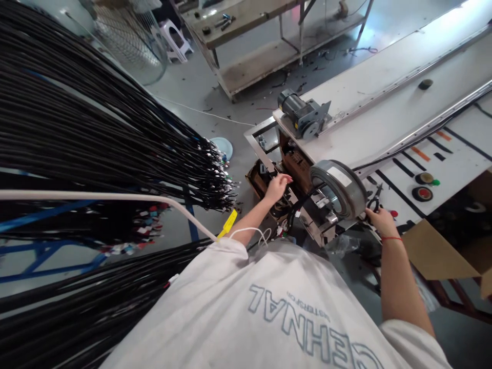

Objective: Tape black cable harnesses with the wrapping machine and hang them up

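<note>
My left hand [278,187] is over the near end of the conveyor frame, fingers stretched out and holding nothing that I can see. Just right of it, black cables [298,206] hang by the metal bracket. A large grey ring-shaped roll [340,187] with a white label stands upright between my two hands. On its right, my right hand [381,221] is closed at the dark handles of what look like scissors [375,199], whose blades point away from me. The fingertips are partly hidden there.
Bundles of black cables [96,113] with connectors hang on the left from a blue frame [42,251]. A motor [303,113] sits on the conveyor's end. Tape rolls [422,193] lie on the white board to the right, beside an open cardboard box [442,251]. A workbench [246,25] stands behind.
</note>
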Demonstrator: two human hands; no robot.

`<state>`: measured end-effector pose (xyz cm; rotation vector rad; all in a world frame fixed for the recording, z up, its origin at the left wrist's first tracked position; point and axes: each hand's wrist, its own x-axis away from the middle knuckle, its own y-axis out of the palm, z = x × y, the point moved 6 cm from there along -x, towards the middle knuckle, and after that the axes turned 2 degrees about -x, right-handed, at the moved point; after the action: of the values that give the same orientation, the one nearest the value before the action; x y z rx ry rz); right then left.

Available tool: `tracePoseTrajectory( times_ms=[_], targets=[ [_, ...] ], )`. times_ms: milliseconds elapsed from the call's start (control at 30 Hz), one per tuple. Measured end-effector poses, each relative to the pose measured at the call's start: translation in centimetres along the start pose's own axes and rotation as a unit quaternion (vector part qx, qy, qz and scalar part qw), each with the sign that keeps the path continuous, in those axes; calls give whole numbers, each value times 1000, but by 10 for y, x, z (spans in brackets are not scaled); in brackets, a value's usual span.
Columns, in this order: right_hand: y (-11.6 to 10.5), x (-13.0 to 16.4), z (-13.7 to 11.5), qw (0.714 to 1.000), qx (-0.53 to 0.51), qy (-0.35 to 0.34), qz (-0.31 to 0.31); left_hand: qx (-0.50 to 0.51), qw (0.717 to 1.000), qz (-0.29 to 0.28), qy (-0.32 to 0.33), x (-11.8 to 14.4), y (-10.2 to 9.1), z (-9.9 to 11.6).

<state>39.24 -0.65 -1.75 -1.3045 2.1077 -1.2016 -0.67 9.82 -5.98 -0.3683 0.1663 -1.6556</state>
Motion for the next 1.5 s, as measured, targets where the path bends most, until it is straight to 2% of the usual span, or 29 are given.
tracePoseTrajectory(
  times_ms=[33, 100, 133, 200, 233, 300, 367, 433, 533, 600, 733, 767, 800, 867, 933, 1000, 1067, 1133, 1200, 1233, 1300, 1367, 1433, 1500],
  targets=[
    [-9, 0, -9, 1000, 10, 3, 24, -9, 997, -72, 15, 5, 23, 8],
    [-32, 15, -37, 996, 9, -15, 91, -35, 978, -206, -20, 14, 66, 12],
    [-44, 29, -54, 991, -13, -38, 124, -50, 968, -237, -57, 17, 79, 9],
    [-58, 64, -85, 981, -96, -91, 142, -70, 965, -229, -111, 16, 87, 5],
    [-57, 82, -98, 976, -144, -110, 120, -73, 971, -200, -111, 13, 83, 5],
    [-35, 111, -119, 965, -230, -126, 16, -73, 983, -154, -75, 6, 70, 10],
    [7, 128, -135, 946, -283, -116, -110, -68, 985, -150, -43, 5, 56, 16],
    [51, 127, -146, 925, -322, -83, -182, -54, 984, -164, -40, 9, 45, 22],
    [101, 98, -157, 888, -417, 1, -193, -15, 981, -192, -41, 19, 32, 32],
    [118, 77, -167, 857, -473, 36, -200, 19, 970, -235, -61, 27, 27, 37],
    [127, 58, -185, 811, -528, 3, -252, 78, 916, -374, -124, 43, 21, 41],
    [127, 59, -185, 810, -529, -9, -253, 79, 904, -401, -126, 47, 17, 43],
    [127, 60, -183, 821, -518, -18, -239, 73, 899, -415, -116, 49, 13, 45],
    [127, 63, -175, 855, -483, -28, -188, 40, 910, -409, -53, 50, 4, 53],
    [128, 67, -169, 890, -437, -28, -128, -16, 920, -388, 45, 53, 0, 64],
    [131, 71, -169, 912, -400, -27, -88, -93, 915, -373, 122, 58, 3, 71],
    [132, 76, -172, 930, -363, -30, -42, -194, 920, -311, 136, 58, 8, 69],
    [131, 84, -174, 942, -333, -34, 4, -273, 932, -207, 120, 56, 10, 64],
    [132, 95, -173, 942, -334, -29, 27, -284, 939, -141, 131, 59, 12, 60],
    [135, 101, -171, 934, -356, -19, 9, -269, 942, -137, 148, 64, 14, 59],
    [146, 111, -166, 909, -411, 4, -70, -243, 942, -156, 169, 77, 14, 55],
    [152, 114, -164, 872, -467, 12, -147, -248, 939, -187, 144, 92, 9, 45],
    [145, 108, -162, 816, -550, 9, -177, -224, 937, -219, 155, 112, -2, 38],
    [130, 95, -158, 747, -646, 7, -155, -180, 932, -261, 173, 132, -18, 23]
  ],
)
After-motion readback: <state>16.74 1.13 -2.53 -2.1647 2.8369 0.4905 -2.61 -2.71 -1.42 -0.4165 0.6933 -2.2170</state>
